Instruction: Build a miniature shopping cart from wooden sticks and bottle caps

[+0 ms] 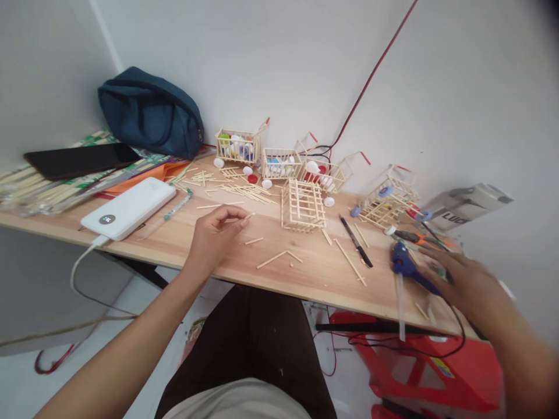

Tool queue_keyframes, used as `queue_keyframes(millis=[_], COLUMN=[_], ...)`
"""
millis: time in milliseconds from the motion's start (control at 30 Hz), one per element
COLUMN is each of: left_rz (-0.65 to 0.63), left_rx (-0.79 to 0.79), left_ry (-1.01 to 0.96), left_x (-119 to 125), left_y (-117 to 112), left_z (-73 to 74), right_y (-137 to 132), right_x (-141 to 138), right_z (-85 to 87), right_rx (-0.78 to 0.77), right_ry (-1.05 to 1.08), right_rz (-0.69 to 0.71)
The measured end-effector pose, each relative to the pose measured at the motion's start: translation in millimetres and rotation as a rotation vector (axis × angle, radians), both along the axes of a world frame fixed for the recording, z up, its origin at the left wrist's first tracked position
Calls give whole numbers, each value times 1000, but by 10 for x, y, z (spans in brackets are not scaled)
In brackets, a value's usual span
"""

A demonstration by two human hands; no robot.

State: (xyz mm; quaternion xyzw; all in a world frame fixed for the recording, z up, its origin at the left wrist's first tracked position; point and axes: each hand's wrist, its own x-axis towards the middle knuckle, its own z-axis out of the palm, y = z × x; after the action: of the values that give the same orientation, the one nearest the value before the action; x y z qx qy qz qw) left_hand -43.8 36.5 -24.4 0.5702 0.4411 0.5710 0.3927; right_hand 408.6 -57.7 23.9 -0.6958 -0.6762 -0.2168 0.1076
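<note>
My left hand (215,235) rests on the wooden table (305,273), its fingers pinched on a short thin wooden stick (244,218). My right hand (463,279), blurred by motion, is at the table's right edge, wrapped round a blue glue gun (406,263) whose nozzle points left. An unfinished stick cage (302,205) stands between the hands. Loose sticks (279,256) lie in front of it.
Several small stick carts (238,145) with bottle-cap wheels line the wall. A white power bank (129,208), a black tablet (78,160) and a blue bag (151,113) lie at left. A black knife (356,240), orange pliers (414,237) and a grey box (467,203) lie at right. A red stool (419,361) stands below.
</note>
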Motion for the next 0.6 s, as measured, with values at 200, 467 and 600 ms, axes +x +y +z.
queue_keyframes(millis=[200,467,600], left_rz=[25,8,17], left_rx=[4,-19,-20], left_ry=[-8,-39,-48], left_x=[-10,-36,-33], left_y=[22,-7,-21], left_z=[-64,-47,-35], right_y=[201,772,916], right_x=[-1815,-2865,-2903], right_z=[45,-326,-402], right_rx=[-61,-311,-337], right_ry=[342,197,210], right_rz=[641,700,692])
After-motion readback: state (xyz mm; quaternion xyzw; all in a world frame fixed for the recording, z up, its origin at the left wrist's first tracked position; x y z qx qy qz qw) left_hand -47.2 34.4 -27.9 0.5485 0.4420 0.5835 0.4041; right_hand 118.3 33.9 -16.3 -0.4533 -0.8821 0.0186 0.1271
